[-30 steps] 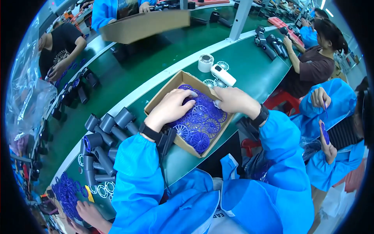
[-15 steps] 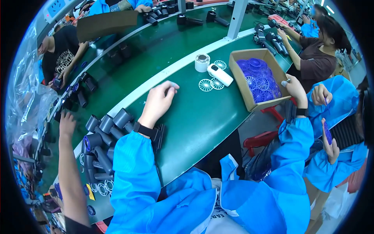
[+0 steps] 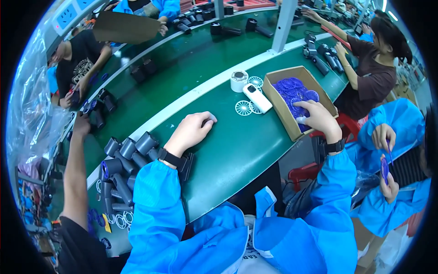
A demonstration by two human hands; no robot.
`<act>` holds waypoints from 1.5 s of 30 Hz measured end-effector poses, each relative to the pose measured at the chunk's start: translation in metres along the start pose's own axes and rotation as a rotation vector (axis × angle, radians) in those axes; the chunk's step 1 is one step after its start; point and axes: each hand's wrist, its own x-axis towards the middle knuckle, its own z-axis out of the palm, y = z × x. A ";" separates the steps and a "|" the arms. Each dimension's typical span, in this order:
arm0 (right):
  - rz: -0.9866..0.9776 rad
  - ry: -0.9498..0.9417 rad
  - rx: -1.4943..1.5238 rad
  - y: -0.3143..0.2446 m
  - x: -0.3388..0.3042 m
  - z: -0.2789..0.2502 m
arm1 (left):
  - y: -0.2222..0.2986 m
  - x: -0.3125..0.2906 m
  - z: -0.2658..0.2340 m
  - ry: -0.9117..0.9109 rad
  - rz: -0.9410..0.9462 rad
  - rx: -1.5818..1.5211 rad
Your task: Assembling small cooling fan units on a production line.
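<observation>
My left hand (image 3: 190, 132) rests over the green table with its fingers curled in and nothing visible in them. Over at the right, my right hand (image 3: 320, 119) reaches into a cardboard box (image 3: 279, 106), fingers apart, its tips at a heap of purple spoked discs (image 3: 288, 88). Pale coverings show on some fingertips of both hands. Between my hands and beyond them lie a white oblong device (image 3: 257, 98), white spoked discs (image 3: 243, 108) and a white cylindrical part (image 3: 239, 81).
Dark grey T-shaped housings (image 3: 122, 185) and white rings (image 3: 120, 221) lie left of my left forearm. A co-worker's bare arm (image 3: 75, 173) extends beside them. At right, a blue-sleeved person holds a purple disc (image 3: 384, 168). A metal post (image 3: 284, 27) rises beyond the box.
My right hand has moved from the box's right rim to the discs inside it. The left hand has shifted slightly right and down. The co-worker's arm at left has moved up.
</observation>
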 end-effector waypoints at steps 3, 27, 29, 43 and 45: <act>0.037 -0.197 0.089 -0.005 0.013 -0.006 | 0.012 0.023 -0.019 -0.068 -0.029 -0.016; -0.001 -0.122 0.394 -0.024 0.018 -0.011 | -0.157 0.459 0.019 0.234 -0.498 0.312; 0.178 0.058 0.388 -0.036 0.011 -0.007 | -0.152 0.456 0.024 0.221 -0.499 0.380; 0.201 0.597 1.076 -0.077 -0.013 -0.005 | 0.016 0.212 -0.039 0.409 -0.182 -0.812; 0.081 0.482 1.339 -0.093 -0.006 -0.007 | 0.051 0.170 -0.041 0.294 -0.073 -0.927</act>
